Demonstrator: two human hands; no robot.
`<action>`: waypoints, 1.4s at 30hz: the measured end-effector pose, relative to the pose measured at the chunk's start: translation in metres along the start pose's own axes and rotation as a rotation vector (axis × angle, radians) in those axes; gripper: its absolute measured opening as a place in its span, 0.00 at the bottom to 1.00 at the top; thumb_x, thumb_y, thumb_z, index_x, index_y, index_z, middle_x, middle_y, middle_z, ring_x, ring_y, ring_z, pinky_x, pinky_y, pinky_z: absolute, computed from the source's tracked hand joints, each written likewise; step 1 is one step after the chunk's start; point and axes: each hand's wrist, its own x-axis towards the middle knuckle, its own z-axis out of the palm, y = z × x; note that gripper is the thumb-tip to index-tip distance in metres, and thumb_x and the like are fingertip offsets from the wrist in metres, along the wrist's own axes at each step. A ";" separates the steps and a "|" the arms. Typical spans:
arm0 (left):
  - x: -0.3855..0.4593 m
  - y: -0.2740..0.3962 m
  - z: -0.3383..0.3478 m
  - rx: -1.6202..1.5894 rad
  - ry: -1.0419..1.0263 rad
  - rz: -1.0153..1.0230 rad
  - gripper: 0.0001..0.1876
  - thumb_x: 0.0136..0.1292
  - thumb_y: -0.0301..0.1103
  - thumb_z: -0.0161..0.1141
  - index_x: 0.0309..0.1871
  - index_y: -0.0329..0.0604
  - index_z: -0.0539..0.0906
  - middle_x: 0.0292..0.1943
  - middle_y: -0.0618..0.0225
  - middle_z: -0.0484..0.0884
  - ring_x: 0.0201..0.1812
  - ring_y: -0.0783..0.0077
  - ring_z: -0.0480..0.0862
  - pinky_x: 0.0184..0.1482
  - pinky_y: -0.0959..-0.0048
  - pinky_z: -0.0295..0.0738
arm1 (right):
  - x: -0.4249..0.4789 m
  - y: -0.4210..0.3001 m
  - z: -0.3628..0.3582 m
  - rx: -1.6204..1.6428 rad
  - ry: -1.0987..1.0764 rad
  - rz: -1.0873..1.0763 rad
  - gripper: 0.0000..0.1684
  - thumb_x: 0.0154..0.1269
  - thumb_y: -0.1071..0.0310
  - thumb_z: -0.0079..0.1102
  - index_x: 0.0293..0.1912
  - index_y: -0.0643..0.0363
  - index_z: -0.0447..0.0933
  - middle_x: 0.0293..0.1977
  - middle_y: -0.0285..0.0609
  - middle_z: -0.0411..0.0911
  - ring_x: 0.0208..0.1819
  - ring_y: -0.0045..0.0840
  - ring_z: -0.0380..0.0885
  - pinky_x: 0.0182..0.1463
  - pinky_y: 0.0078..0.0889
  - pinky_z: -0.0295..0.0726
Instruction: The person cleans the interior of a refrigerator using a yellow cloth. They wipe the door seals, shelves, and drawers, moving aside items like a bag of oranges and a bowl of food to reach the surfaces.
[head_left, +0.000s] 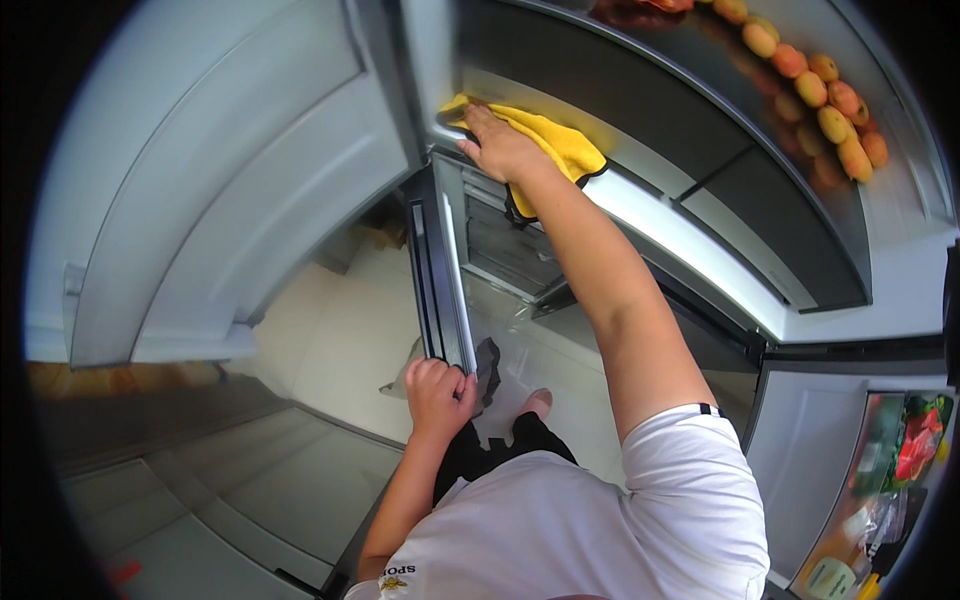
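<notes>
My right hand (499, 146) lies spread on a yellow cloth with black edging (570, 142), pressing it to the left end of the pale lower ledge of an open refrigerator (645, 199). Part of the cloth hangs over the ledge's front edge. Below, my left hand (439, 397) has its fingers curled over the end of a dark lower refrigerator door (435, 285), which stands open with a white inner edge. Dark drawer fronts (600, 90) sit just behind the cloth.
Orange-yellow fruits (832, 112) line a shelf at the upper right. A large open door with pale shelves (262, 172) stands at left. Another open door (802, 450) at right holds packages. My foot (537, 403) is on the tiled floor (337, 322) below.
</notes>
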 end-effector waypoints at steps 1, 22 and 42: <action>0.000 0.001 0.001 0.002 0.006 0.001 0.19 0.50 0.30 0.70 0.18 0.48 0.66 0.22 0.67 0.69 0.34 0.57 0.74 0.54 0.56 0.70 | -0.010 0.005 -0.002 0.002 0.022 0.000 0.39 0.80 0.47 0.41 0.75 0.65 0.55 0.78 0.50 0.51 0.80 0.36 0.47 0.81 0.33 0.49; 0.001 0.029 0.037 0.001 -0.010 0.040 0.16 0.55 0.31 0.69 0.22 0.47 0.69 0.25 0.67 0.70 0.39 0.57 0.74 0.57 0.56 0.64 | -0.346 0.134 -0.098 -0.127 0.459 0.447 0.21 0.75 0.62 0.52 0.60 0.64 0.76 0.63 0.51 0.75 0.69 0.42 0.68 0.73 0.40 0.65; 0.032 0.080 0.090 0.098 -0.063 0.282 0.13 0.53 0.44 0.73 0.36 0.53 0.80 0.47 0.68 0.74 0.62 0.56 0.69 0.70 0.34 0.46 | -0.463 0.188 -0.098 -0.658 0.730 0.966 0.12 0.67 0.73 0.50 0.46 0.68 0.77 0.52 0.56 0.74 0.52 0.52 0.70 0.61 0.48 0.70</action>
